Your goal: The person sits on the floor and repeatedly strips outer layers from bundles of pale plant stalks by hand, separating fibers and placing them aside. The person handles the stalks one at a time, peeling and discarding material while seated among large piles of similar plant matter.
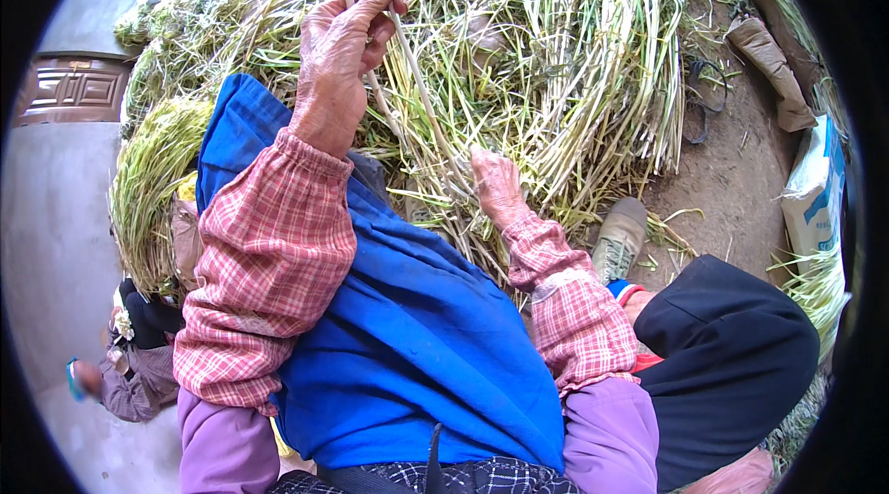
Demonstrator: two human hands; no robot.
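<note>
My left hand (344, 53) is raised over the pile, with its thumb and fingers closed on pale, slender plant stalks (425, 77). The stalks run from the top of the view down through the hand towards the heap. Lower and to the right, my right hand (499, 187) is down among the stalk ends, beside the lower part of the held stalks. Its fingertips are partly hidden, so its grip is unclear. Around both hands spreads a heap of cut green and straw-coloured stalks (590, 70). A blue apron (410, 341) covers my lap.
A shoe (620, 237) stands on the dirt floor (736, 202) at the heap's right edge. Farther right are a black strap (707, 101), a brown sack (774, 70) and a white-and-blue bag (812, 195). At left are a stalk bundle (156, 195) and a seated person (142, 369).
</note>
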